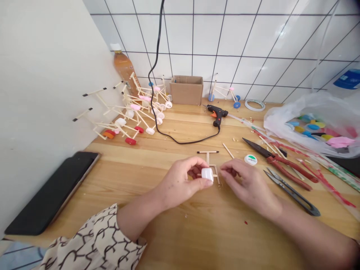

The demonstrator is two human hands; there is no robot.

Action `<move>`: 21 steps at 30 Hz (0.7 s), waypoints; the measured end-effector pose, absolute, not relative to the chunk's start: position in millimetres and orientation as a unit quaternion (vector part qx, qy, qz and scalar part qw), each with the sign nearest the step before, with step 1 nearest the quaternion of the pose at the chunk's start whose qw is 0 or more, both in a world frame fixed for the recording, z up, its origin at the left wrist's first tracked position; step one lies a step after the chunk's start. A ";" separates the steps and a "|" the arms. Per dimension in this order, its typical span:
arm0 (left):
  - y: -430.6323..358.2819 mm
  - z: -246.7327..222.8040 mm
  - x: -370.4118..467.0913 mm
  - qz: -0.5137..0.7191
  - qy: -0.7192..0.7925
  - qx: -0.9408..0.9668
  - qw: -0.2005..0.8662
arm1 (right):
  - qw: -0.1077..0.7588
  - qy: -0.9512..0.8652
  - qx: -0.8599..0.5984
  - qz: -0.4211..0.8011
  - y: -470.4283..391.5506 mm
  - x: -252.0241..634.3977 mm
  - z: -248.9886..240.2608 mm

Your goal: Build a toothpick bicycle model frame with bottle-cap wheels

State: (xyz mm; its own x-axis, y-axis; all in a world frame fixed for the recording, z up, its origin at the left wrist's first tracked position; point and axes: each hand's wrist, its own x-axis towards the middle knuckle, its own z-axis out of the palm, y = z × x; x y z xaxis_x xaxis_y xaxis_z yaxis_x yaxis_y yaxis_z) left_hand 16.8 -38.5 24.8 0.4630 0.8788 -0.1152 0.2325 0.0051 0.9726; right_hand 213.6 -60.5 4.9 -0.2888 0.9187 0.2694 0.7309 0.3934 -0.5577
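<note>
In my left hand [182,180] is a white bottle cap [207,174], pinched between thumb and fingers. A thin wooden stick pokes out of the cap's right side. Just beyond it lies a small stick frame [208,157] with a dark-tipped crossbar at its far end, partly hidden by my left fingers. My right hand [250,183] hovers close to the stick's end and the frame, its thumb and fingertips drawn together. Whether anything small is between them cannot be made out. A white cap with a green mark [251,159] lies beyond my right hand.
Long-nosed pliers [278,161] and thread snips [292,193] lie at right. A glue gun [216,114] with a black cord, a cardboard box [186,90] and several stick models with cap wheels [135,108] stand behind. A phone [53,191] lies left, a plastic bag of caps [315,123] right.
</note>
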 end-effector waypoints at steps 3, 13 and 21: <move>-37.0 24.2 15.7 0.294 0.433 0.658 0.542 | 0.144 -0.791 -0.578 0.139 -51.6 208.6 6.8; -48.6 17.1 21.6 0.286 0.393 0.741 0.465 | -0.024 -0.756 -0.646 0.103 -44.1 187.7 18.1; -55.0 8.6 23.6 0.263 0.382 0.803 0.374 | -0.040 -0.733 -0.667 0.126 -41.9 191.9 20.4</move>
